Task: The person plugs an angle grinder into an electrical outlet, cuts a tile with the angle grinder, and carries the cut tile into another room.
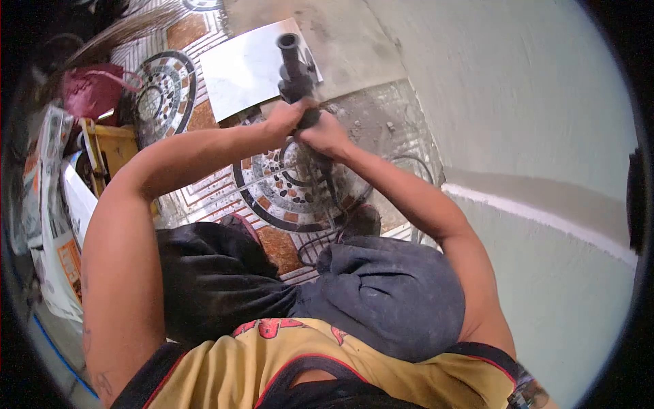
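A black corded power tool (296,76), its exact kind unclear, points away from me with a round open tube at its front end. My left hand (289,117) is closed around its body. Close behind it, my right hand (325,135) grips the rear of the tool, and the two hands nearly touch. The tool is slightly blurred. A dark cord (330,183) hangs below my right hand and curls on the floor near my feet. Beneath the tool's front lies a white sheet (242,71) on the floor.
At right rises a pale green wall (524,102) with a white ledge-like strip (545,219). Dust and small rubble (390,126) lie along its foot. On the left are a pink bag (92,92), a yellow object (112,146) and printed sacks (54,225). The floor has patterned tiles (167,95).
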Demonstrator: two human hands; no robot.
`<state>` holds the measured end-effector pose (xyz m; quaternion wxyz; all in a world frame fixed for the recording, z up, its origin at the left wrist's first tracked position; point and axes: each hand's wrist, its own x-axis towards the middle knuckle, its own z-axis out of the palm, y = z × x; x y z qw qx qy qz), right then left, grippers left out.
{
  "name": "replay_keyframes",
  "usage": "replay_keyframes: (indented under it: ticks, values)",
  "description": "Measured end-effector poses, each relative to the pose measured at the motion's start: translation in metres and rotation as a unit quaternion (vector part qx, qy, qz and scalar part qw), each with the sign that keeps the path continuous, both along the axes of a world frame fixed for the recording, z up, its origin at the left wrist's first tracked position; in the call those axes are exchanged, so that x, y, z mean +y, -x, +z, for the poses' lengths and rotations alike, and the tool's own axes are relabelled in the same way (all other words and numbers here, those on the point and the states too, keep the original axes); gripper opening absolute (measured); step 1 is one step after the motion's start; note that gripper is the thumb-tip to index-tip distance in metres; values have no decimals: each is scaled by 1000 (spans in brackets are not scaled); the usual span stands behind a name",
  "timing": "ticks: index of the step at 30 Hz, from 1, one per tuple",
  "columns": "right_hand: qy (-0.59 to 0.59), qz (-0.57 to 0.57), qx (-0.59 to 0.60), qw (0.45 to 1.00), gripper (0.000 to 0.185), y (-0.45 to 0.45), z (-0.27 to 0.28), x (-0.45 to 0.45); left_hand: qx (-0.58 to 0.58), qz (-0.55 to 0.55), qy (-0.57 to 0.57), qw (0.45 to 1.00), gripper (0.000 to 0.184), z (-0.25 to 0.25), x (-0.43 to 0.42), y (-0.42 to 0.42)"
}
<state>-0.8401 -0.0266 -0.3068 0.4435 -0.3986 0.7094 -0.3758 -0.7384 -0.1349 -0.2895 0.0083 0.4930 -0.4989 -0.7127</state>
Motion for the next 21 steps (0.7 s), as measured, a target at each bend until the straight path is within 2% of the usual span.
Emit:
replay_keyframes:
  ticks: [2,3,6,8,11,14,17,21]
  values:
    - [-15,-17,6,1000,49,2,-9,-6,-6,16,-21,1000,45,-13,-7,4]
    - [-32,-31,11,999,52,1,-12,-11,64,-48,67,995,44,-60,-23,-2]
    - [-77,-42,19,996,56,1,4,-10,137,-131,151,970,43,-72,-34,-11]
    - [-96,-41,23,994,54,-1,6,-12,106,-106,112,982,43,-67,-32,-10]
    - [-108,-40,24,993,48,-2,-11,-12,38,-24,-8,999,43,-12,-15,-1]
    - [-113,-31,28,993,46,1,2,-10,20,-52,26,998,41,-23,-19,-1]
    - [-112,-30,47,992,46,0,2,-9,-4,-18,-36,999,40,-13,-15,2]
    - [-103,-33,38,993,48,-2,-12,-6,-24,-22,-41,999,53,-22,-13,0]
